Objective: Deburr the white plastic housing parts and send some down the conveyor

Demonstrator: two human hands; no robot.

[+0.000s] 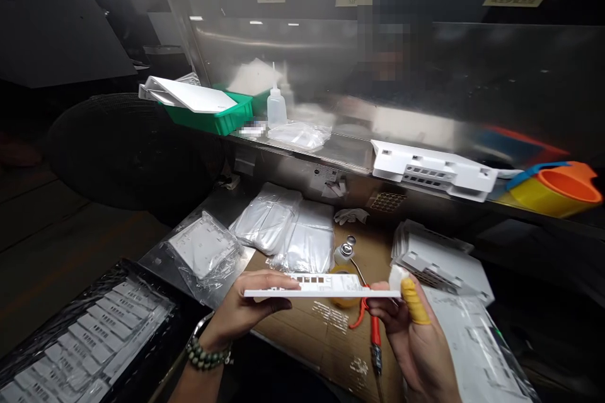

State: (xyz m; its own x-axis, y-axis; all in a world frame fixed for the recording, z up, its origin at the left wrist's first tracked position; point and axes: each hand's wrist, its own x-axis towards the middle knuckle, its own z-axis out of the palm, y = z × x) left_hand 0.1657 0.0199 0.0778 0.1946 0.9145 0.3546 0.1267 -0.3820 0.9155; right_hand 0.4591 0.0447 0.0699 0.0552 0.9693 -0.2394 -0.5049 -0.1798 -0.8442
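My left hand (253,302) grips the left end of a white plastic panel (326,293), fingers on top and thumb beneath. The panel is held nearly edge-on above a brown cardboard sheet, with slotted openings along its raised far side. At its right end, my right hand (411,334) supports the panel from below and pinches a white wad (397,276) against the corner. A yellow cover (416,302) wraps one digit of that hand. Below the panel lie a red-handled tool (375,334) and a roll of tape (344,280), both partly hidden. A small metal-topped bottle (345,252) stands behind.
Clear plastic bags (305,236) and a bagged panel (203,245) lie at left. Stacked white panels (439,258) sit at right. The shelf above carries a green bin (222,121), a squeeze bottle (276,107), a white housing (430,170) and tape rolls (553,189).
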